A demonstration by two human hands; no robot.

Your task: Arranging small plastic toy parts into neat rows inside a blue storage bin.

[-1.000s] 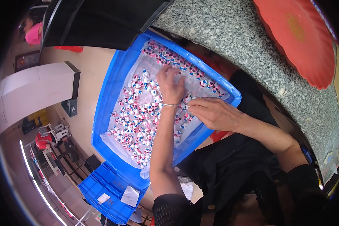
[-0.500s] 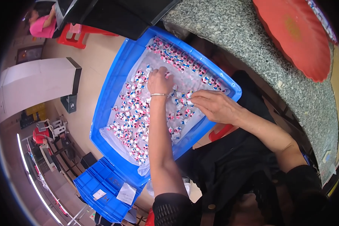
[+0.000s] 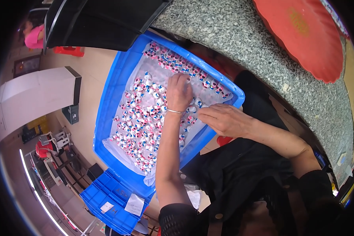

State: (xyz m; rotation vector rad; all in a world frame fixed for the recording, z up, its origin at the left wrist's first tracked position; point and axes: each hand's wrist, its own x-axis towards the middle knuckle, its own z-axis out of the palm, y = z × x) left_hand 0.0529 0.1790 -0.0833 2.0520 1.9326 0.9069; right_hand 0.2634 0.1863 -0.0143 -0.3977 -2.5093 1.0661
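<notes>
Small white figurines with pink and blue markings lie loose over the left and lower part of a large blue bin, which is lined with translucent plastic sheet. Along the bin's far right side, others stand in close rows. Over the middle, beside those rows, is my left hand, with a thin bracelet on the wrist and fingers curled downward; whatever they grip is hidden. My right hand reaches over the bin's right wall, fingers pressed together, the tips beside a few loose figurines. I cannot make out what they hold.
A speckled stone counter runs along the right, carrying a red scalloped tray. Black container at the top overhangs the bin's far corner. Below left sits a blue crate with paper labels. Someone in pink is far left.
My left hand has moved right and slightly nearer, away from the upper-left figurines. Several figurines now lie where it was. My right hand has drawn slightly nearer. The whole view has shifted a little.
</notes>
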